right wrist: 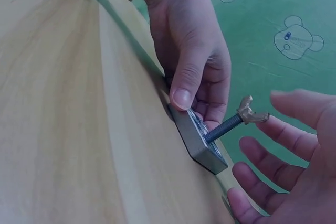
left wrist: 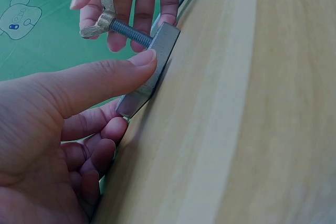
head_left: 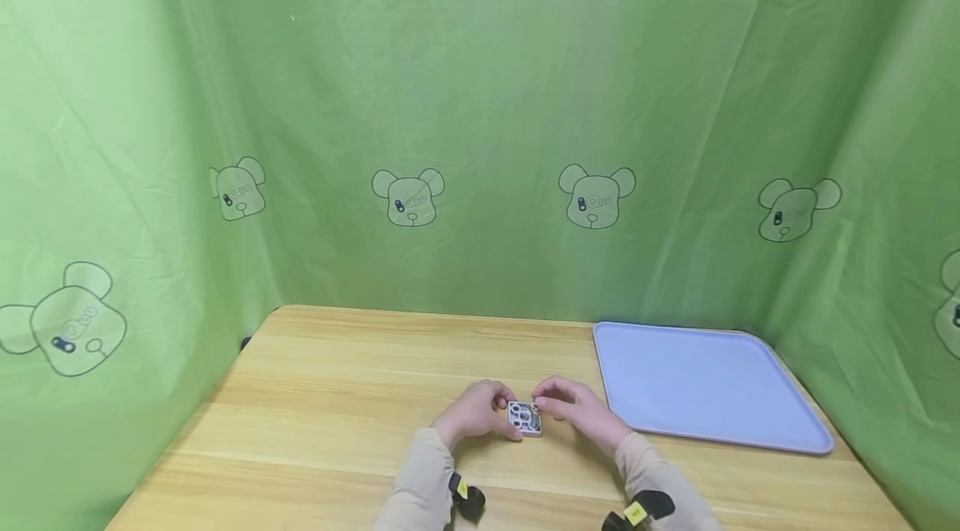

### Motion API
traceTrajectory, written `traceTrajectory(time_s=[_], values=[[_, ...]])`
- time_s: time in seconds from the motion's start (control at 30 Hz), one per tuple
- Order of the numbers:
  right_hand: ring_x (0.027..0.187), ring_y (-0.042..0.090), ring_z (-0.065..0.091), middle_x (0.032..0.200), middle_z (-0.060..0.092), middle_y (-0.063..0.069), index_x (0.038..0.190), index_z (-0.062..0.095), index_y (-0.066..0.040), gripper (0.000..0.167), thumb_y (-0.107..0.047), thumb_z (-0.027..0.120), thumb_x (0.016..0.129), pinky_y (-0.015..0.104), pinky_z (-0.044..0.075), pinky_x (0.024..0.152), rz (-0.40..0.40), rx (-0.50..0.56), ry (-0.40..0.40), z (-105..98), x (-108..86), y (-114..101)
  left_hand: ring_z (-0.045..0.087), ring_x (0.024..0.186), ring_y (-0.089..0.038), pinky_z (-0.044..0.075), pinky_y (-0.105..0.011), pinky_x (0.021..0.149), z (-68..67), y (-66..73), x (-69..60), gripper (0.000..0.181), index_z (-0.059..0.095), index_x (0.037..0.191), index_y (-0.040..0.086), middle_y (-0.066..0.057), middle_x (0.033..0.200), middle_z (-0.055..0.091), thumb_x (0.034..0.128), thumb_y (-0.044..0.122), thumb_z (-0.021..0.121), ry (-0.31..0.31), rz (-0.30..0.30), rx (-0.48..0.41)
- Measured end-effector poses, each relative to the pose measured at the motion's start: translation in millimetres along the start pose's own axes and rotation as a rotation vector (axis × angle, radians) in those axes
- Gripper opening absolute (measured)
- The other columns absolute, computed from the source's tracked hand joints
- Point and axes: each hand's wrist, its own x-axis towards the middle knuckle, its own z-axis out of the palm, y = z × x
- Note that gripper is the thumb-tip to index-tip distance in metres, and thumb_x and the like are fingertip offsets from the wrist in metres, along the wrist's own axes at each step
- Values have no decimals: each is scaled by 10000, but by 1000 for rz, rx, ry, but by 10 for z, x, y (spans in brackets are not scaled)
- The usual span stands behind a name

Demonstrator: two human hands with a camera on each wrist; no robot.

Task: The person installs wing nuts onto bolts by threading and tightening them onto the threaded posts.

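Note:
My left hand [head_left: 480, 413] grips a small square metal block [head_left: 524, 418] by its edges, thumb on one side and fingers on the other. The block rests on the wooden table, and holes show in its top face. Out of it stands a grey threaded bolt [right wrist: 224, 128], topped by a brass-coloured wing nut [right wrist: 251, 112]. Around the wing nut my right hand [head_left: 576, 410] hovers with loosely bent fingers. In the right wrist view its thumb [right wrist: 296, 102] is apart from the nut. One right fingertip [left wrist: 168, 18] lies close to the block's corner; contact there is unclear.
A pale blue tray [head_left: 712, 381] lies at the table's back right, beyond my right hand. Green curtains [head_left: 495, 114] with printed bear heads enclose the table [head_left: 337, 398] at the back and both sides.

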Motion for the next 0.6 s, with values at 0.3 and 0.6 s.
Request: traceTrajectory(time_s=[0.3, 0.6], values=[[1069, 50, 590, 1336, 523, 300, 1255, 545, 84, 417, -221, 538, 970, 303, 476, 936, 25, 221, -75, -48, -5, 83, 487, 807, -94, 420, -233, 758, 2, -4, 4, 491, 656, 1033, 90, 26, 907, 569, 609, 158, 895, -1, -2, -5], [1102, 63, 554, 1334, 581, 177, 1289, 554, 44, 408, -163, 560, 938, 318, 417, 945, 23, 227, -133, -62, -9, 146, 489, 820, -111, 413, -240, 762, -6, 14, -8, 486, 656, 1035, 74, 3, 915, 575, 614, 143, 891, -4, 3, -24]])
